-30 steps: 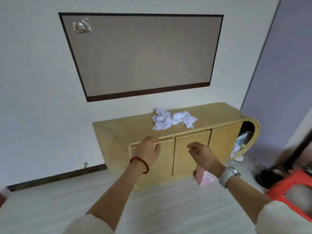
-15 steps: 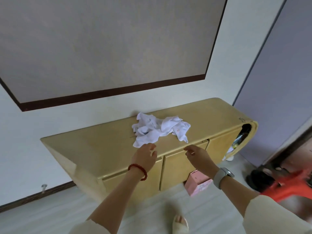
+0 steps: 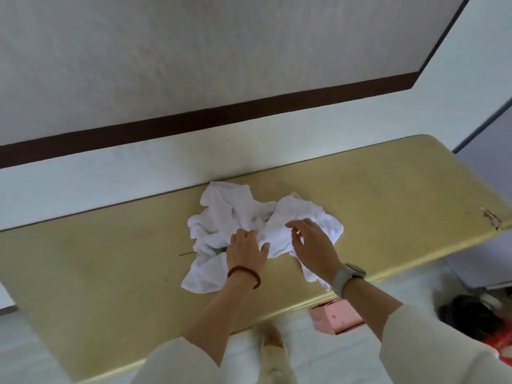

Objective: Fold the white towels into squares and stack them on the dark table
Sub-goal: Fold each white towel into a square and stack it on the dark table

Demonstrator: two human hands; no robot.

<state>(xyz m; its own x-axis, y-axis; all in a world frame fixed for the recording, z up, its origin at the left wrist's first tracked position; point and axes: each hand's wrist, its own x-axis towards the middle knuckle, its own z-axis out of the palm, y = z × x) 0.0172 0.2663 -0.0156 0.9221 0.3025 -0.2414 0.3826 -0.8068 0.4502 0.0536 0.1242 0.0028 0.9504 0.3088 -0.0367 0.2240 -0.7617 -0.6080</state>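
On the counter (image 3: 388,189): one crumpled towel heap (image 3: 235,214) is lying; separate towels cannot be counted.
Left hand (image 3: 245,249): pressing flat, fingers spread.
Right hand (image 3: 313,245): hovering open, holding nothing.

Cabinet top (image 3: 97,259): I see bare room at 9 & 3 o'clock; towel heap (image 3: 230,214) centre; wall (image 3: 138,173) blocks 12.

We see a pale yellow cabinet (image 3: 388,195) against a white wall (image 3: 110,173), under a dark-framed panel (image 3: 166,65), on light floor tiles (image 3: 415,289).
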